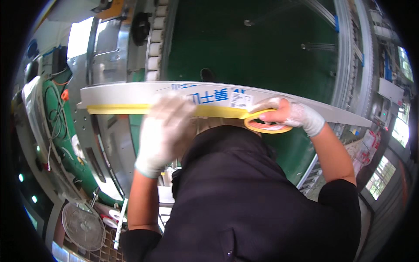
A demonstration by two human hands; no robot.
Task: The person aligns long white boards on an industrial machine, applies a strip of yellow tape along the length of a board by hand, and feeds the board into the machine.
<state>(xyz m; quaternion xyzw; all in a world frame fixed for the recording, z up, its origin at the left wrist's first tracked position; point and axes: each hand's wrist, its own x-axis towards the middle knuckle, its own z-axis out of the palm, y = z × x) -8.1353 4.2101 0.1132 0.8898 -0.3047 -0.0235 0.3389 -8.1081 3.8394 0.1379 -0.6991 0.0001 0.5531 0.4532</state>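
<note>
A long pale panel point(144, 91) with blue printing and a white label point(241, 100) lies crosswise in front of me. A strip of yellow tape point(118, 109) runs along its near edge. It leads to a tape roll point(268, 128) in my right hand point(286, 111); that white glove leaves the thumb or fingertips bare, and the fingers are closed round the roll. My left hand point(166, 129), in a white glove and blurred by motion, is over the tape left of the middle. Its fingers look stretched out, with nothing seen in them.
A row of white rollers point(153, 50) and metal machine parts stand at left. Aluminium rails point(349, 52) run along the right over a green floor point(244, 48). Low at left are a fan point(83, 226) and loose cables point(52, 111).
</note>
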